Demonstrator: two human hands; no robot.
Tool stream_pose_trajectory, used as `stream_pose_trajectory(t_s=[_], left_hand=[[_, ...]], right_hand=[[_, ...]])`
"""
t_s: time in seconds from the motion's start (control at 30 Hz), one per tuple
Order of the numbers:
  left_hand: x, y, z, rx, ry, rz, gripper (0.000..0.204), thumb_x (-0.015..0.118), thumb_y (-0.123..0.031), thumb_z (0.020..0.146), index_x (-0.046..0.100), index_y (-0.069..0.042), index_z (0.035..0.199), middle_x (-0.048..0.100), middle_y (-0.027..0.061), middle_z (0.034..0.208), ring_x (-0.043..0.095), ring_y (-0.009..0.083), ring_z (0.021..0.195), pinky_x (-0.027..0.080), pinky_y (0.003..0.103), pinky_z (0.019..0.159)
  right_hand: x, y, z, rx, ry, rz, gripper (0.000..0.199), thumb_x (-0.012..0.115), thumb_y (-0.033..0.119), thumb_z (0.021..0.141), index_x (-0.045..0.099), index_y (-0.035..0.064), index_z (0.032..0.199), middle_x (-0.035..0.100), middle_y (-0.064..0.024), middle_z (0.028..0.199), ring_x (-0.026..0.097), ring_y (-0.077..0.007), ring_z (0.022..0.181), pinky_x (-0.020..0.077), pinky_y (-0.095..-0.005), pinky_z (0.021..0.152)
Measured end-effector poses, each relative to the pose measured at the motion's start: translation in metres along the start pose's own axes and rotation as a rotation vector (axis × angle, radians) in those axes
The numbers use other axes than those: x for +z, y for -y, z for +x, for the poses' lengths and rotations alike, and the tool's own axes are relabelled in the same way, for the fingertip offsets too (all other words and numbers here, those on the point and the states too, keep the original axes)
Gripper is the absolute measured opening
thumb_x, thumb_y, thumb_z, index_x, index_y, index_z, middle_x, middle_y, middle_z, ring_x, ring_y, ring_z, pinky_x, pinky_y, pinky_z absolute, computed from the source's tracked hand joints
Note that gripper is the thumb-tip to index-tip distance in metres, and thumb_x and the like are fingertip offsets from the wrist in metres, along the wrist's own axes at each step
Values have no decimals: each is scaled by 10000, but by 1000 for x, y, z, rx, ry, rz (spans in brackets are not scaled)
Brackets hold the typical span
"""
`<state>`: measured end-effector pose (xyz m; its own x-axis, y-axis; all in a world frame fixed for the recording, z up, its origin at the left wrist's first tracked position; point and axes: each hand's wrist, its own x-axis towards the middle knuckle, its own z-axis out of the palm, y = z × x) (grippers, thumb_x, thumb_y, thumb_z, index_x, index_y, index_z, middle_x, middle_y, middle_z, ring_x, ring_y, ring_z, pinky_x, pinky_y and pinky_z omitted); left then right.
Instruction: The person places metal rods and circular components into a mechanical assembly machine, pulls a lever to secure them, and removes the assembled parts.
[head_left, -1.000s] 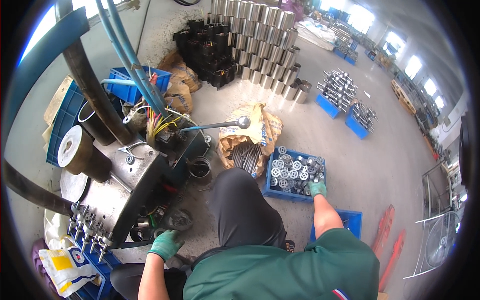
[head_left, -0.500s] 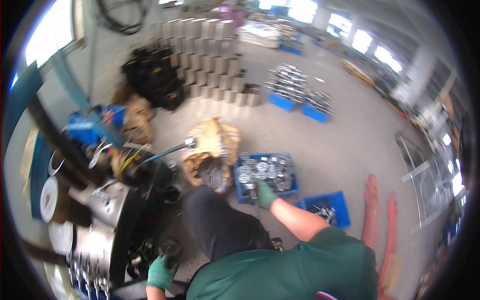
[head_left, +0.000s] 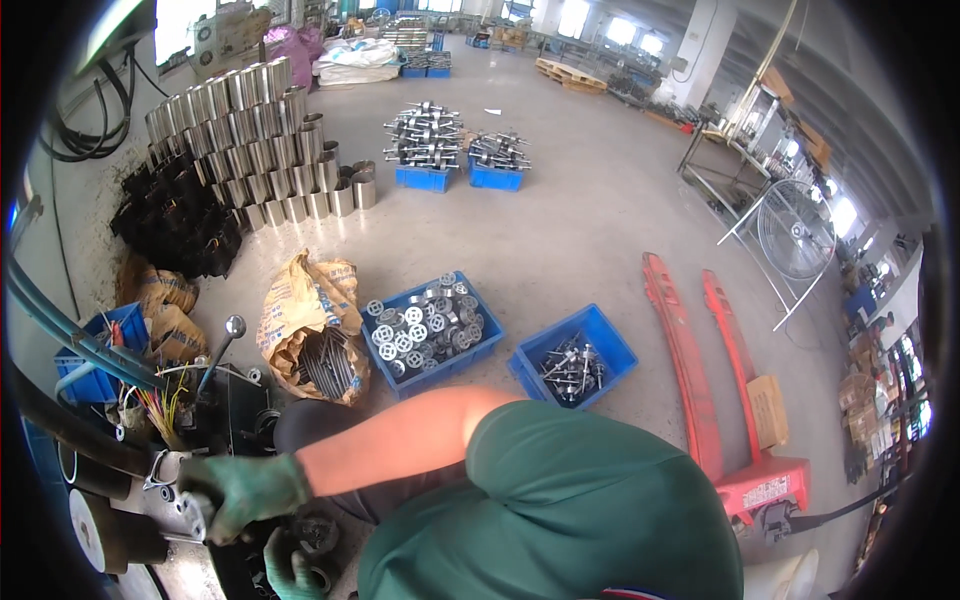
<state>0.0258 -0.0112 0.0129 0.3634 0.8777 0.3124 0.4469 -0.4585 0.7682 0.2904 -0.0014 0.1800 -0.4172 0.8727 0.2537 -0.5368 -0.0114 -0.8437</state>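
Head view. The right hand (head_left: 240,492), in a green work glove, reaches across the body to the lower left and is closed around a small silvery metal part (head_left: 193,512) at the edge of the dark grey machine (head_left: 150,470). The left hand (head_left: 290,565), also gloved in green, sits just below and right of it, fingers curled onto a dark round metal piece (head_left: 318,535); whether it truly grips that piece cannot be told. The two hands are near each other, not touching.

A chrome lever with a ball knob (head_left: 222,350) rises from the machine above the hands. Black and blue hoses (head_left: 60,335) cross the left edge.

On the concrete floor (head_left: 600,220), well apart from the hands: a torn brown paper sack of dark metal rods (head_left: 315,335), a blue plastic crate of round silver castings (head_left: 432,330), and beside it a smaller blue crate of shafts (head_left: 573,355). Further off stand rows of shiny steel cylinders (head_left: 245,130). A red pallet jack (head_left: 720,390) lies to the right.
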Motion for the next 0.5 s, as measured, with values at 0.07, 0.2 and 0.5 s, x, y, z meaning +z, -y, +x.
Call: stream_pose_trajectory(t_s=[0.07,0.2,0.5], left_hand=[[11,35,4,42,-18,-70,337,486,-189,1114,682,-36,1343,761,173,1270,703,319,1124,554,459,1030],[129,-74,84,-396,229,-859,369,583,-205,1069,633,-41,1396,744,180,1200,712,260,1096,612,411,902],[330,-302,56,-287,1117,-1079,494,591,-176,1055,536,-123,1543,746,103,1167,719,208,847,638,364,646]], right_hand=[[23,-36,30,36,-59,37,643,795,-35,731,521,29,1310,649,-80,936,678,-177,749,571,-323,597],[23,-94,48,117,-201,-161,652,810,-22,745,584,21,1355,668,-56,986,663,-160,869,571,-322,752],[62,-120,98,116,-210,427,188,773,106,904,627,105,1021,623,55,860,641,-85,781,548,-279,749]])
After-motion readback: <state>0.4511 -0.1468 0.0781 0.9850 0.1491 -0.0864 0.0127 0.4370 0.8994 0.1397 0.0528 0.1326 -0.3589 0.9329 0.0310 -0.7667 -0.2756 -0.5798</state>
